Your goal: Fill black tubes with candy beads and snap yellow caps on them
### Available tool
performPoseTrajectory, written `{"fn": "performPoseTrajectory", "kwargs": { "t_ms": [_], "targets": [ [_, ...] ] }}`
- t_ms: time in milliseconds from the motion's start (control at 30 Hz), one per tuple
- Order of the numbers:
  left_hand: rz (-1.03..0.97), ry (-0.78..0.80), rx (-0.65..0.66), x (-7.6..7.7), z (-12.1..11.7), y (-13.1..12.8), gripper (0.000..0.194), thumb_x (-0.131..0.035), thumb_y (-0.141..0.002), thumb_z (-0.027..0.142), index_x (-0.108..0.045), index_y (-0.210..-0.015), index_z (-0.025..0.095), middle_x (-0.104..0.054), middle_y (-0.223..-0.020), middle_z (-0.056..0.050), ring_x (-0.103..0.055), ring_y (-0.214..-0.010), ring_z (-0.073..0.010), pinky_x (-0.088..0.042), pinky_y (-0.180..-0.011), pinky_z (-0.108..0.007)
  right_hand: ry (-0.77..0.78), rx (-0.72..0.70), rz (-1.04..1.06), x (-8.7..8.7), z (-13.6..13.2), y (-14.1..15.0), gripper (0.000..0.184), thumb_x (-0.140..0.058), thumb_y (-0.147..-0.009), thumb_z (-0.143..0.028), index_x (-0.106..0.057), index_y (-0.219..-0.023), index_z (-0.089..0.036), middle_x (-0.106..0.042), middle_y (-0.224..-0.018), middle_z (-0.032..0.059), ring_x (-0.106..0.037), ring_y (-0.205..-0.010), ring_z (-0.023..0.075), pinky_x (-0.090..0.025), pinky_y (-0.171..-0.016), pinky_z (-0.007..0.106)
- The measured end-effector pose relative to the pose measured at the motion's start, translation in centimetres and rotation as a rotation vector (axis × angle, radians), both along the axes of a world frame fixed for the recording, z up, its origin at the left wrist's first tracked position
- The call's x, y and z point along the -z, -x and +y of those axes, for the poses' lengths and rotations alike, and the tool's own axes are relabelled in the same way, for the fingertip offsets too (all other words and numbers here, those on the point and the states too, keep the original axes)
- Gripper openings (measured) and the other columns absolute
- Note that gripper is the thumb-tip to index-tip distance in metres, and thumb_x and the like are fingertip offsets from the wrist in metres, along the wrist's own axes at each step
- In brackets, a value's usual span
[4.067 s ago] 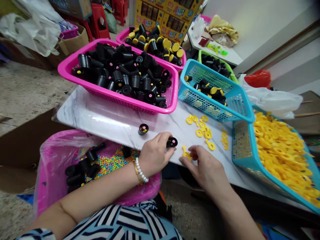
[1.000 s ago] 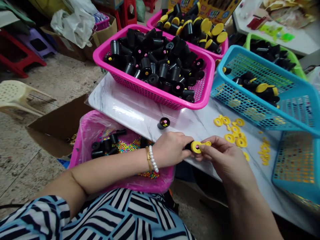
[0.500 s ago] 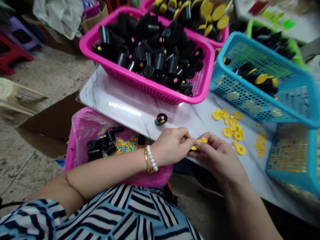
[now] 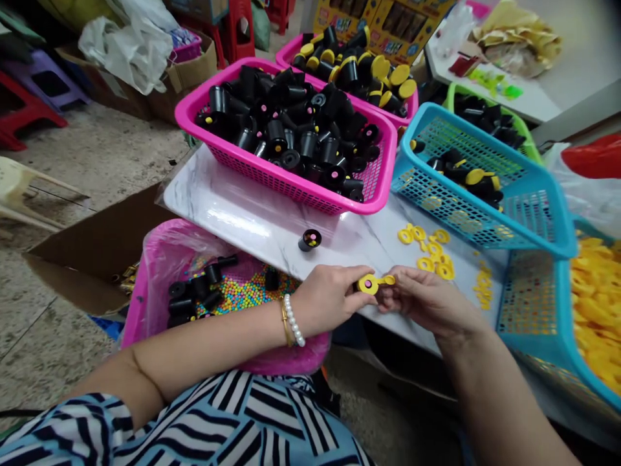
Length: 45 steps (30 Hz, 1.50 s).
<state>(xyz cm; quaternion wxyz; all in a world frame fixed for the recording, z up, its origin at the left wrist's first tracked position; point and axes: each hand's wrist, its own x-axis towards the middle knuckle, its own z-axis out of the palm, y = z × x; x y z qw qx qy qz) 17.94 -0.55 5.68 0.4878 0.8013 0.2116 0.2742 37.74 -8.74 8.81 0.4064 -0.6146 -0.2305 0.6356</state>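
Observation:
My left hand (image 4: 330, 296) is closed round a small black tube that is mostly hidden in its fingers. A yellow ring cap (image 4: 369, 283) with a side tab sits on the tube's end, showing a pink dot in its centre. My right hand (image 4: 427, 301) pinches the cap's tab and edge from the right. Both hands meet over the near edge of the white marble board (image 4: 252, 217). One loose black tube (image 4: 309, 240) stands on the board just beyond my left hand. A scatter of yellow caps (image 4: 429, 249) lies to the right.
A pink basket (image 4: 291, 184) of black tubes stands behind the board, a second pink basket (image 4: 359, 77) of capped tubes beyond it. A blue basket (image 4: 524, 220) holds a few capped tubes. Another blue basket (image 4: 533, 310) holds yellow caps. A pink tub (image 4: 160, 272) of coloured beads sits below left.
The yellow cap, edge-on between my fingers half a second ago, now faces up flat on the tube's end. My hands stay together at the board's edge; the view has shifted slightly.

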Motion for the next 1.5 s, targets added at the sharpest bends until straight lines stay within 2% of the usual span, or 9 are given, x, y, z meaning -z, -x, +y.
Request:
{"fn": "performPoseTrajectory", "kwargs": {
  "t_ms": [200, 400, 567, 767, 1000, 1100, 1233, 1367, 1500],
  "targets": [
    [-0.006, 0.153, 0.009, -1.1, 0.5, -0.1, 0.005, -0.071, -0.084, 0.018, -0.072, -0.085, 0.014, -0.061, -0.063, 0.004, -0.051, -0.057, -0.0079, -0.035, -0.054, -0.020, 0.046, -0.267, -0.023, -0.5, 1.7, -1.2, 0.039, -0.083, -0.073, -0.044, -0.066, -0.095, -0.018, -0.072, -0.070, 0.0036, -0.068, -0.060, 0.0153, -0.056, -0.061, 0.027],
    [0.014, 0.128, 0.040, -0.7, 0.2, -0.3, 0.009, -0.070, -0.087, 0.022, -0.068, -0.083, 0.015, -0.065, -0.067, 0.002, -0.057, -0.060, -0.0101, -0.041, -0.057, -0.021, 0.076, -0.397, -0.067, -1.2, 2.2, -0.7, 0.044, -0.081, -0.074, -0.051, -0.061, -0.096, -0.018, -0.069, -0.079, 0.0039, -0.067, -0.068, 0.0164, -0.055, -0.063, 0.027],
    [0.192, 0.040, 0.074, -0.7, -0.7, -0.3, 0.024, -0.058, -0.096, 0.033, -0.062, -0.106, 0.012, -0.071, -0.083, -0.005, -0.067, -0.072, -0.0169, -0.050, -0.066, -0.027, 0.114, -0.316, -0.400, -2.6, 2.4, 1.8, 0.044, -0.082, -0.071, -0.053, -0.059, -0.085, -0.018, -0.062, -0.069, 0.0000, -0.060, -0.061, 0.0125, -0.051, -0.053, 0.021],
    [0.313, 0.024, 0.113, -1.0, -0.1, -0.2, 0.023, -0.059, -0.094, 0.032, -0.062, -0.108, 0.014, -0.073, -0.088, -0.008, -0.070, -0.080, -0.0221, -0.053, -0.069, -0.030, 0.175, -0.225, -0.346, -2.4, 0.5, 3.2, 0.056, -0.071, -0.074, -0.069, -0.054, -0.093, -0.019, -0.065, -0.069, -0.0001, -0.066, -0.059, 0.0147, -0.060, -0.061, 0.031],
    [0.314, -0.045, 0.078, -0.6, 0.1, -0.6, 0.032, -0.063, -0.092, 0.044, -0.067, -0.100, 0.013, -0.074, -0.095, -0.011, -0.071, -0.091, -0.0261, -0.054, -0.077, -0.033, -0.153, -0.198, -0.858, -3.2, -0.3, 3.4, 0.051, -0.077, -0.072, -0.057, -0.071, -0.107, -0.020, -0.073, -0.100, 0.0097, -0.070, -0.076, 0.0202, -0.061, -0.066, 0.034],
    [0.369, -0.071, 0.043, -0.3, -0.6, -0.6, 0.036, -0.064, -0.091, 0.047, -0.064, -0.100, 0.012, -0.073, -0.093, -0.011, -0.071, -0.088, -0.0269, -0.053, -0.071, -0.033, -0.182, -0.237, -1.078, -3.1, -0.7, 4.4, 0.039, -0.075, -0.075, -0.051, -0.077, -0.101, -0.021, -0.075, -0.089, 0.0074, -0.069, -0.070, 0.0195, -0.058, -0.061, 0.031],
    [0.380, -0.107, 0.034, -0.6, -1.4, -0.4, 0.025, -0.064, -0.092, 0.037, -0.060, -0.105, 0.015, -0.072, -0.096, -0.008, -0.070, -0.089, -0.0245, -0.053, -0.070, -0.031, -0.214, -0.147, -1.206, -2.8, -1.4, 6.2, 0.033, -0.072, -0.078, -0.047, -0.077, -0.096, -0.021, -0.074, -0.084, 0.0064, -0.068, -0.072, 0.0198, -0.057, -0.062, 0.030],
    [0.422, -0.100, 0.045, -0.8, -1.9, 0.2, 0.019, -0.065, -0.092, 0.031, -0.059, -0.104, 0.017, -0.071, -0.098, -0.006, -0.070, -0.089, -0.0228, -0.053, -0.073, -0.031, -0.192, -0.082, -1.072, -3.0, -1.8, 7.1, 0.031, -0.069, -0.079, -0.045, -0.073, -0.096, -0.019, -0.072, -0.086, 0.0073, -0.067, -0.077, 0.0197, -0.057, -0.066, 0.030],
    [0.382, -0.097, 0.043, 0.2, -1.3, -0.4, 0.019, -0.063, -0.094, 0.034, -0.059, -0.104, 0.019, -0.072, -0.097, -0.004, -0.070, -0.089, -0.0217, -0.053, -0.075, -0.030, -0.064, -0.159, -0.611, -3.0, -0.3, 5.5, 0.046, -0.071, -0.074, -0.060, -0.068, -0.090, -0.017, -0.069, -0.079, 0.0055, -0.064, -0.067, 0.0179, -0.055, -0.056, 0.030]
  ]
}}
